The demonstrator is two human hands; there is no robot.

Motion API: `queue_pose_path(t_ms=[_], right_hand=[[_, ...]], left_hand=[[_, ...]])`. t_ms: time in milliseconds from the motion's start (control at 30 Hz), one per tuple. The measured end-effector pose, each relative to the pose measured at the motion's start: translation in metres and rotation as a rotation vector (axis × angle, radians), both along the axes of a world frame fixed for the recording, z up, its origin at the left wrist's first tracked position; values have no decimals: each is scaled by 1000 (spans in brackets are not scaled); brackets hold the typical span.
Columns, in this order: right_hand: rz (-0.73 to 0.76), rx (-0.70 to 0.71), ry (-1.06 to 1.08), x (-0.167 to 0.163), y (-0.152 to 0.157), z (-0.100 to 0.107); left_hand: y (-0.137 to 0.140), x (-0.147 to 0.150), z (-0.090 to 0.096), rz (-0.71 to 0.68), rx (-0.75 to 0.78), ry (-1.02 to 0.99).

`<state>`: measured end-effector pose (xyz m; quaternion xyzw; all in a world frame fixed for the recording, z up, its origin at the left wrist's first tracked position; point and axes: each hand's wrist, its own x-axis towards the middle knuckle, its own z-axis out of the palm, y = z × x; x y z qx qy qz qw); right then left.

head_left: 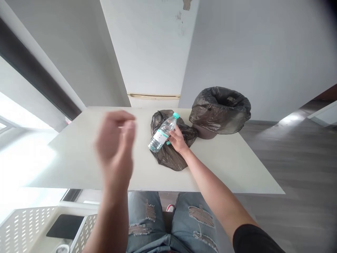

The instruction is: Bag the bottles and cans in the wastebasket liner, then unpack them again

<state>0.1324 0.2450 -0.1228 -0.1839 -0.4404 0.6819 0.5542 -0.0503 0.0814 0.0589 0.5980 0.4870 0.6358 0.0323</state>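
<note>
My right hand [178, 140] is wrapped round a clear plastic water bottle [162, 135] with a green cap and a white-and-green label. The bottle tilts, its cap toward the far right, above a crumpled dark plastic bag [173, 160] on the table. A small green piece [168, 143] shows beside my right fingers; what it belongs to is hidden. To the left, my left hand [114, 140] is raised over the table, blurred. Its fingers curl in close to the thumb, and nothing is visible between them.
A bin [204, 132] lined with a dark bag [221, 110] stands at the table's far right. The white table [237, 168] ends just before my legs. Below its left front lies a white perforated container [28, 225] with a dark flat piece [65, 226]. A wall rises behind.
</note>
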Motion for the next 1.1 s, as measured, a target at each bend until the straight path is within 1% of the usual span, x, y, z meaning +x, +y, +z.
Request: queue_pose_path(t_ms=[33,67,100,133,200,267,333,400,467,500,567,600,667,700,767,833,900,1000,1100], right_hand=[[4,8,-9,0,-1,1],[4,16,-18,0,-1,2],[2,27,-25,0,-2,3],[3,40,-32,0,-2,4],[17,68,-51,0,-3,4],[43,90,-78,2,-4,4],[69,99,-99,3,-4,4],[91,103,-99,4,-5,4],[108,107,-82,6,-4,5],[114,111,-73,6,-4,6],[124,124,-69,6,-3,7],[126,132,-72,6,-3,7],[124,144,-83,6,-2,6],[122,148,-86,5,-2,5],[124,152,-89,5,-2,3],[146,153,-92,4,-1,1],[166,157,-84,3,-1,1],[164,164,-69,3,0,1],[104,170,-86,3,-1,1]], left_hand=[[8,8,-9,-17,-162,55],[17,15,-21,-66,-335,121],[26,20,-34,-75,-467,166],[35,25,-48,-66,-552,208],[48,29,-71,-58,-649,285],[55,28,-86,-39,-680,325],[56,23,-92,-46,-698,334],[56,14,-90,-94,-710,329],[59,0,-87,-139,-684,297],[63,-9,-86,-139,-648,261],[76,-34,-90,-101,-555,136],[85,-48,-95,-70,-507,49],[106,-80,-110,-37,-436,-136],[117,-96,-120,21,-394,-208],[135,-125,-141,170,-333,-279],[148,-149,-160,251,-332,-292],[155,-165,-174,318,-344,-300],[159,-176,-186,439,-319,-256],[159,-180,-191,534,-313,-153]])
